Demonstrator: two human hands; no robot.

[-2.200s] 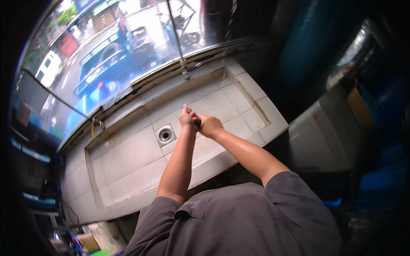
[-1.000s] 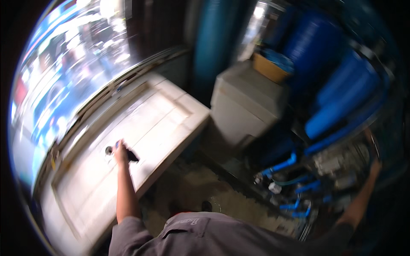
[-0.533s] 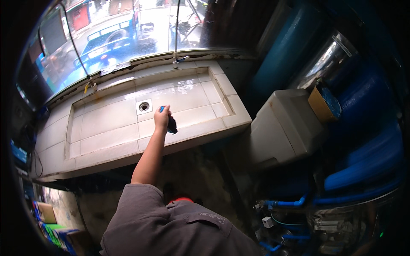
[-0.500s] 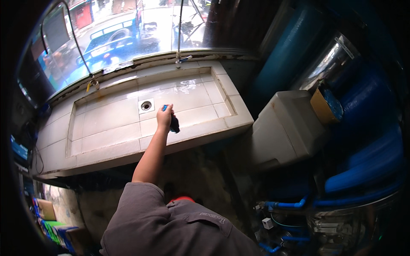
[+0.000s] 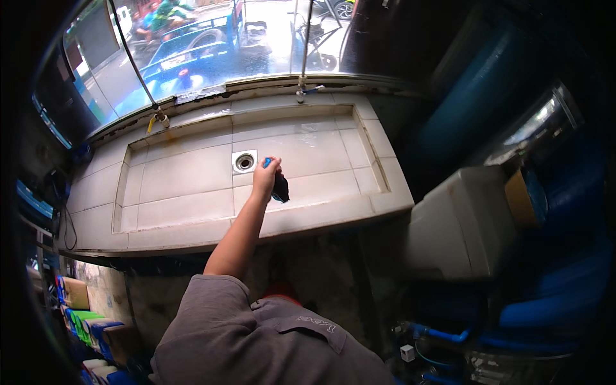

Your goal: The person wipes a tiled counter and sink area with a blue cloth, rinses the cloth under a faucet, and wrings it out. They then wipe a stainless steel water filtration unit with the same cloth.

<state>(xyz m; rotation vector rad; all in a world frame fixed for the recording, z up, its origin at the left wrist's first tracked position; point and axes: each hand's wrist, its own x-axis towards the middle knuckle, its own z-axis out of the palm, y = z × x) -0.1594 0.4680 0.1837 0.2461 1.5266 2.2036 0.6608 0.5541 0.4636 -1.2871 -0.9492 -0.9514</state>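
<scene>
Head view: a shallow rectangular sink basin of pale beige tiles (image 5: 186, 173) fills the upper middle, sunk into a tiled counter. A round metal drain in a square plate (image 5: 244, 162) sits near the middle of the basin floor, which is wet and shiny and holds nothing loose. A thin metal tap pipe (image 5: 303, 51) rises from the far rim, and a second, curved pipe (image 5: 138, 70) rises from the far left corner. To the right of the counter stands a grey boxy plastic tank (image 5: 459, 224), and beyond it large blue plastic drums (image 5: 475, 96). An open cardboard box (image 5: 521, 199) rests on the tank's right end; what is in it cannot be made out.

The left hand (image 5: 265, 179) reaches forward over the basin on a straight, bare forearm, just right of the drain. Its fingers are closed around a small dark object with a blue end (image 5: 278, 187), held against the basin floor. The right hand is out of the frame.
</scene>
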